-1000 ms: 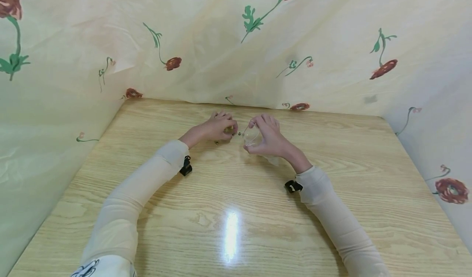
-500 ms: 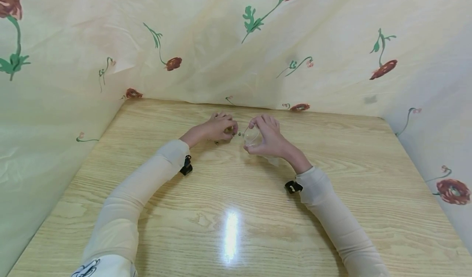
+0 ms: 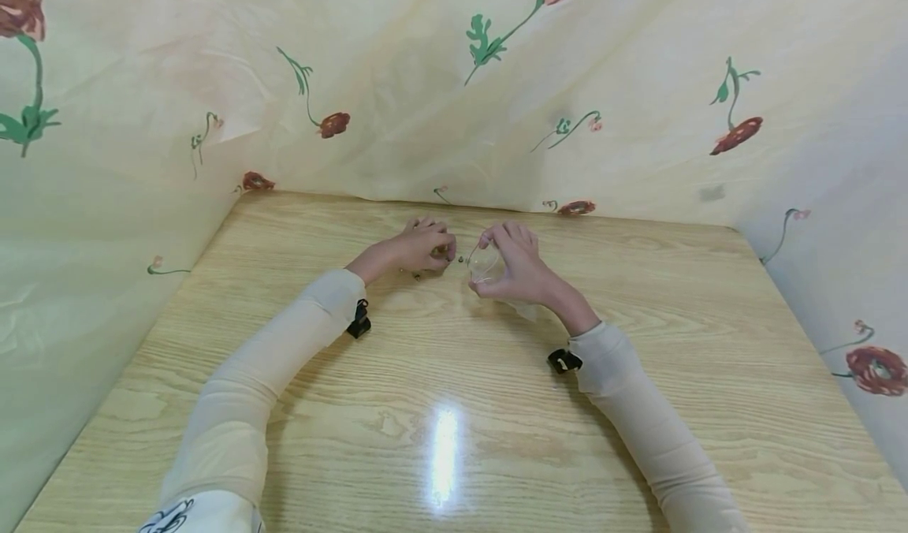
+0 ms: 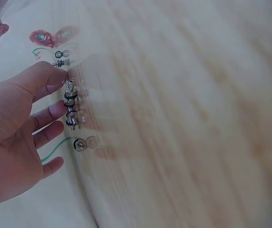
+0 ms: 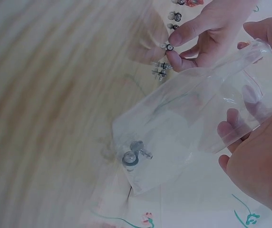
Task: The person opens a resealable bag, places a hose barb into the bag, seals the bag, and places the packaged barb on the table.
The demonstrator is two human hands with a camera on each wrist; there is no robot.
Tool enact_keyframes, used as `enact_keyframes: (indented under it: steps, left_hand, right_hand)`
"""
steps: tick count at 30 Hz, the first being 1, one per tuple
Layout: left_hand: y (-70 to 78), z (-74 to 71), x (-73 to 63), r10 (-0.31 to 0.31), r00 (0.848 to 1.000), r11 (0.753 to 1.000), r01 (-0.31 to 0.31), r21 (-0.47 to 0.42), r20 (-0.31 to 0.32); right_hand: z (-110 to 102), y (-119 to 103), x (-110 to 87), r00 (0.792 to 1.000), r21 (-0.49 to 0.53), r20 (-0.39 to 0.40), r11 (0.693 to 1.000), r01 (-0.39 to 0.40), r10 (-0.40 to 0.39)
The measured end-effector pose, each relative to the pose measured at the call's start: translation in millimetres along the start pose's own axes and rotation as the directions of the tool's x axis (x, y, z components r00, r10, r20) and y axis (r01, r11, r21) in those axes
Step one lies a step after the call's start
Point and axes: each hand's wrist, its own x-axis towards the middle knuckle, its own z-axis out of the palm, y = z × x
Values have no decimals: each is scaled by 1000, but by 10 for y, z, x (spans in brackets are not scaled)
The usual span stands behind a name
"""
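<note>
My left hand (image 3: 423, 247) is low over the far middle of the table. In the right wrist view its thumb and forefinger pinch a small metal connector (image 5: 169, 47) with a dark ring. More of these metal connectors (image 4: 70, 97) lie in a row beside its fingers, and a few (image 5: 160, 70) sit between the hands. My right hand (image 3: 521, 265) grips a clear plastic bag (image 5: 183, 118), its thumb and fingers spread apart at the bag's mouth. Down in the bag's far corner are metal pieces (image 5: 135, 153); their exact number is hard to tell.
The glossy wood-grain table (image 3: 454, 359) reflects a bright light near its front. A cream cloth with printed flowers (image 3: 411, 83) hangs along the back and both sides, close behind the hands. Each wrist wears a black camera mount (image 3: 565, 360).
My left fingertips have shifted very slightly around the small connector. The right hand and the bag stay where they were.
</note>
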Motion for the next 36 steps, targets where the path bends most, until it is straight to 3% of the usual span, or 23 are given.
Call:
enact_keyframes:
  steps: [16, 28, 36]
  left_hand:
    - [40, -37, -79, 5, 1000, 999, -4, -39, 7]
    - [43, -10, -55, 2, 1000, 1000, -1, -24, 29]
    - [37, -17, -74, 6, 1000, 999, -6, -37, 7]
  right_hand:
    - [11, 6, -8, 1000, -15, -11, 1000, 10, -10]
    - [13, 0, -10, 1000, -16, -13, 1000, 11, -11]
    - [17, 6, 0, 1000, -20, -14, 1000, 19, -20]
